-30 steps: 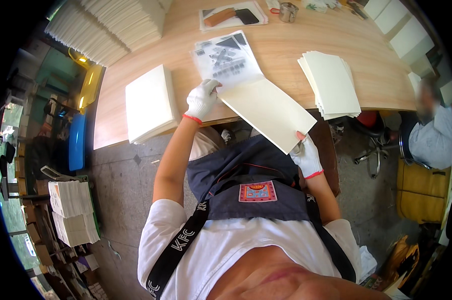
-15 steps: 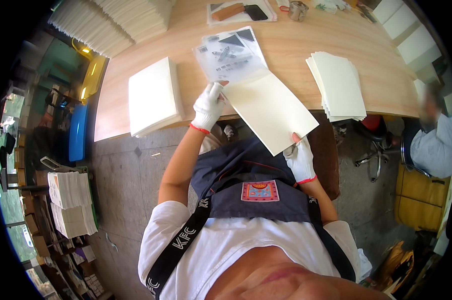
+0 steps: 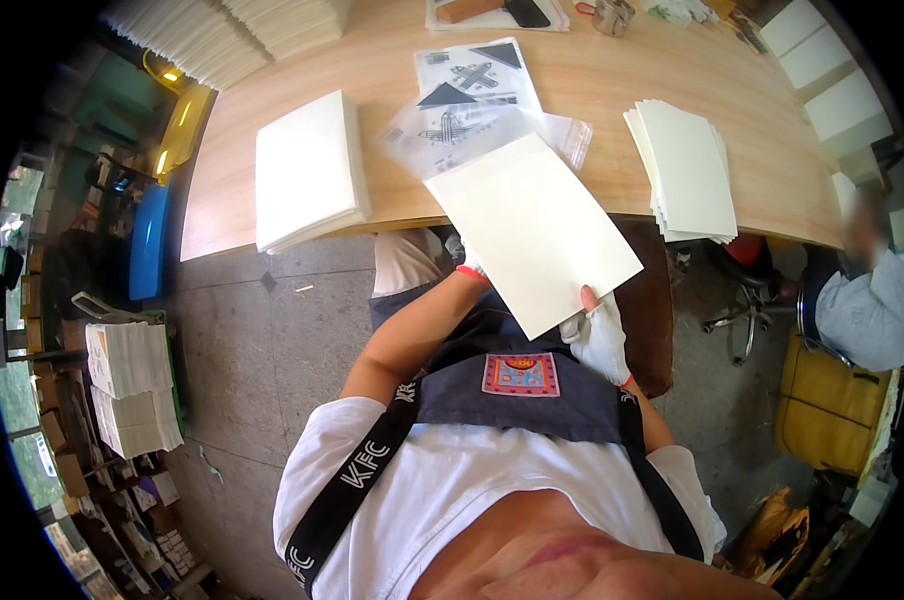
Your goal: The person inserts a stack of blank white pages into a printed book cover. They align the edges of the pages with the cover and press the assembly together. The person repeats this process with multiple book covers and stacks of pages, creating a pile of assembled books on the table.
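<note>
Nearest: right hand has cream pad pinched at its near right edge, thumb on top. Left hand mostly hidden under pad's left side, only a bit of glove and red cuff showing; can't tell its grip. Pad hangs across the near edge of the table, far end overlapping clear bag. Probably light, fairly stiff but bendable, smooth so sheets may slide; corners likely dent easily. Best hold: opposite edges, thumbs above, fingers beneath. Left of pad, white stack; right of it, cream sheets. Beyond pad, printed bags; farther, metal cup. Versus half a second ago: left hand was at pad's far left corner, now under it; clear bag now splayed askew off printed bags.
</note>
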A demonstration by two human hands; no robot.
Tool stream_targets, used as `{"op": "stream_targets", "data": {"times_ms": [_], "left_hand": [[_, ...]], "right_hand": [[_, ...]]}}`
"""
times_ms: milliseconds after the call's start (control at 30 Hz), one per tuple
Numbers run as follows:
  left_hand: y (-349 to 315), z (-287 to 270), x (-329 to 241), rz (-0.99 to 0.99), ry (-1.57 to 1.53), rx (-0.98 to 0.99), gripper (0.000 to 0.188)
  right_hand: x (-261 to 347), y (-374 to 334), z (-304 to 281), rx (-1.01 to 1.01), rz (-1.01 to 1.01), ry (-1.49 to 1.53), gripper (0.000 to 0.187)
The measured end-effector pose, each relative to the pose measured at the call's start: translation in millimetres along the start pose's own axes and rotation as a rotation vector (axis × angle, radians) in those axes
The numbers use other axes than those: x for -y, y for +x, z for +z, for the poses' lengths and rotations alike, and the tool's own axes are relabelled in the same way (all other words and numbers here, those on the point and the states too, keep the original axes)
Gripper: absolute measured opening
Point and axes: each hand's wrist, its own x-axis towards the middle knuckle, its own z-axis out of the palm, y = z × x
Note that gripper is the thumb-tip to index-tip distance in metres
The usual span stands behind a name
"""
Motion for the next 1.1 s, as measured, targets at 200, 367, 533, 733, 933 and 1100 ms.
{"op": "stream_targets", "data": {"times_ms": [200, 367, 533, 733, 933, 1100], "left_hand": [[-29.3, -16.7, 16.5, -0.066, 0.001, 0.017, 0.044], [-35.3, -2.1, 26.9, -0.189, -0.355, -0.178, 0.045], [-52.8, 10.5, 23.9, 0.044, 1.041, 0.057, 0.051], [-27.8, -38.2, 19.0, 0.085, 0.855, -0.122, 0.055], [-26.9, -27.8, -8.8, 0.097, 1.038, -0.154, 0.053], [-45.3, -10.3, -7.8, 0.118, 1.834, -0.1, 0.052]], "right_hand": [[-15.1, 6.1, -6.4, 0.016, -0.042, -0.056, 0.031], [-36.8, 12.7, -29.0, 0.016, 0.102, -0.047, 0.028], [-62.9, 31.2, -29.4, -0.089, 0.188, -0.107, 0.03], [-61.3, 74.5, 9.1, 0.024, 0.2, 0.137, 0.022], [-71.5, 87.9, 28.0, -0.055, 0.085, -0.173, 0.019], [-75.0, 62.3, 21.6, -0.034, 0.004, -0.216, 0.023]]}}
